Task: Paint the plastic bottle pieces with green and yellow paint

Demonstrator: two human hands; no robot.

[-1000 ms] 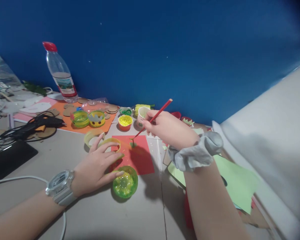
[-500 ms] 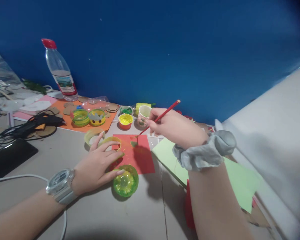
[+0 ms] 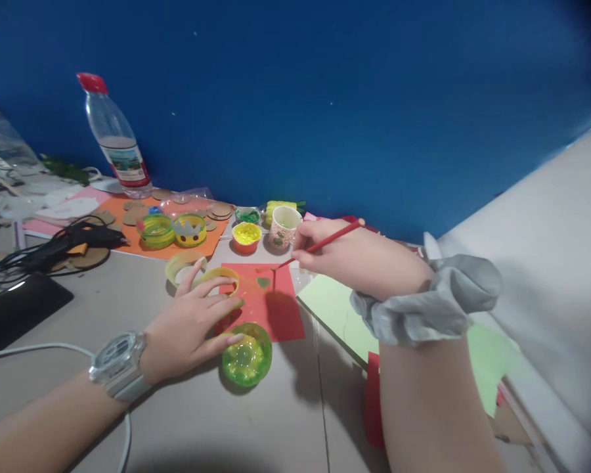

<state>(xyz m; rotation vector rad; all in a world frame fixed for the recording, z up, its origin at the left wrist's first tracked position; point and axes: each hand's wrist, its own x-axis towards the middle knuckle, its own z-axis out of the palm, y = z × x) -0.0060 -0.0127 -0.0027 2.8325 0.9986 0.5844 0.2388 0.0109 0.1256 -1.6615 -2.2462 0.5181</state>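
My right hand (image 3: 345, 253) grips a red paintbrush (image 3: 332, 238). Its tip hangs over the upper part of a red sheet of paper (image 3: 288, 302), close to a small green paint mark (image 3: 262, 282). Spread fingers of my left hand (image 3: 199, 322) rest over a yellow ring-shaped piece (image 3: 222, 272) and the sheet's left edge. Its thumb meets the rim of a green clear dish (image 3: 247, 368) holding yellow-green liquid. Behind the sheet stand an orange cup of yellow paint (image 3: 247, 235) and a patterned paper cup (image 3: 282, 235).
A bottle with a red cap (image 3: 123, 157) stands at the back left. Crown-decorated yellow pieces (image 3: 190, 231) sit on orange paper (image 3: 172, 248). Black cables (image 3: 79, 235) and a dark phone (image 3: 24, 309) lie left. Light green paper (image 3: 337, 315) lies under my right forearm.
My right hand has moved slightly right, and the brush is tilted lower, its tip shifted right of the green mark. My left hand stays in place.
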